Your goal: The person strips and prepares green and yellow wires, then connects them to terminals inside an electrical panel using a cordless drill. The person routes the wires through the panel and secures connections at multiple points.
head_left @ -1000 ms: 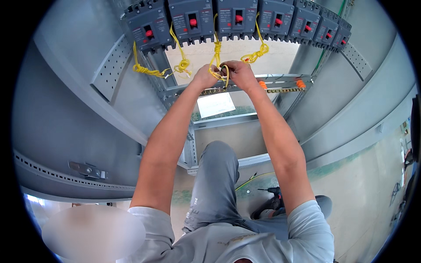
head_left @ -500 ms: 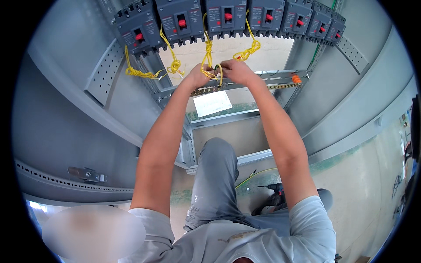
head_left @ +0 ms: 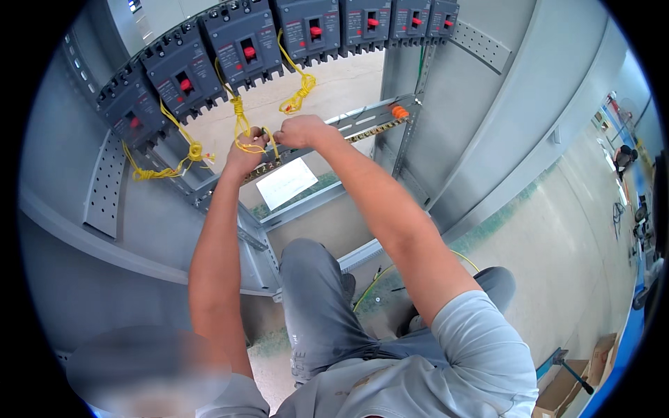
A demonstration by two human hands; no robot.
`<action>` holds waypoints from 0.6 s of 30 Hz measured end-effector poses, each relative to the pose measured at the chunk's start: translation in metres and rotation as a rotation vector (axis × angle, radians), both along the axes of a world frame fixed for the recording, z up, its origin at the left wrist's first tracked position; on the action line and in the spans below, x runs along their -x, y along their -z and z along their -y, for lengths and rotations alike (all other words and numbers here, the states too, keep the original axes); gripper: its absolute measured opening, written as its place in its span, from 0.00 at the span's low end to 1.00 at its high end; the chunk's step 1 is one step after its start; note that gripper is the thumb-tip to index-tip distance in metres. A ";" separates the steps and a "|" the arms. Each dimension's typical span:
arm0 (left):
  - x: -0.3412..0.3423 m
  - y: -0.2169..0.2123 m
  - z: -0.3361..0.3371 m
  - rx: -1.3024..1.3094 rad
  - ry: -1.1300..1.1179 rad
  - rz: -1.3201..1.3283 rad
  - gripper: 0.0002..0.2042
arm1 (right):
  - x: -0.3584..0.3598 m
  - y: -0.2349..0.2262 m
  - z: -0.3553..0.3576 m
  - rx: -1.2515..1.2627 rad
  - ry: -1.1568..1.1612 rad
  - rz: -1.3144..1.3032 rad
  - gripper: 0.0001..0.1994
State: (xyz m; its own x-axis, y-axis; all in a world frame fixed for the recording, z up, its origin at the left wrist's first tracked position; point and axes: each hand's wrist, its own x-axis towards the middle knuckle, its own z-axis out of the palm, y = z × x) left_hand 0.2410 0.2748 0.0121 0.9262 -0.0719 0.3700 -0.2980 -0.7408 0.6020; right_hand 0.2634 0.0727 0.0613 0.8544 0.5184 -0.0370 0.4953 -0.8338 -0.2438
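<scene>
My left hand (head_left: 245, 152) is closed around the upper end of a short, thick yellow wire (head_left: 272, 145), at a perforated metal crossbar inside a grey cabinet. The wire arcs down to a copper terminal bar (head_left: 380, 129). Just right of it, my right hand (head_left: 304, 132) has its fingers pressed together; what they hold is hidden. A knotted bundle of thin yellow wires (head_left: 238, 110) hangs from a circuit breaker (head_left: 245, 46) and loops over my left hand. Another yellow wire bundle (head_left: 301, 93) hangs above my right hand.
Several dark breakers with red levers line the top. A white paper sheet (head_left: 286, 184) lies below the terminal bar. An orange insulator (head_left: 399, 112) sits at the bar's right end. Cabinet side panels (head_left: 481, 132) flank my arms; a yellow-green cable (head_left: 373, 285) lies on the floor.
The view has swung to the right, so the cabinet and hands appear farther left. My right fingers have drawn slightly away from my left hand; the wire stays between them.
</scene>
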 end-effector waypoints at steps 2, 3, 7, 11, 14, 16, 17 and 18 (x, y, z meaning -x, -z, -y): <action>-0.005 -0.004 0.000 -0.047 0.032 -0.024 0.19 | 0.005 0.000 -0.004 -0.002 0.008 0.033 0.27; -0.006 -0.008 -0.001 -0.072 0.044 -0.036 0.19 | 0.001 0.003 -0.001 -0.006 0.012 0.032 0.27; 0.004 -0.023 0.011 0.059 0.116 -0.176 0.18 | -0.002 0.008 0.031 -0.484 -0.060 0.111 0.25; -0.001 -0.023 -0.011 0.323 0.114 -0.317 0.18 | 0.055 0.003 0.075 -1.187 0.123 0.037 0.16; -0.002 -0.022 -0.009 0.550 0.149 -0.349 0.24 | 0.109 0.041 0.146 -1.146 0.187 0.178 0.15; 0.010 -0.031 0.015 0.625 0.063 -0.290 0.29 | 0.140 0.108 0.201 -1.058 0.303 0.060 0.16; 0.012 -0.033 0.015 0.607 0.077 -0.318 0.35 | 0.159 0.141 0.225 -1.030 0.343 -0.021 0.16; 0.015 -0.034 0.014 0.542 0.069 -0.319 0.37 | 0.179 0.175 0.247 -0.896 0.445 -0.100 0.18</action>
State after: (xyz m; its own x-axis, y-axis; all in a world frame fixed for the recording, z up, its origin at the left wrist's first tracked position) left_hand 0.2260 0.2607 0.0463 0.9969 -0.0147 0.0770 -0.0779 -0.2908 0.9536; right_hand 0.0844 -0.1739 -0.1136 0.9915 0.0245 0.1279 0.1261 -0.4270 -0.8954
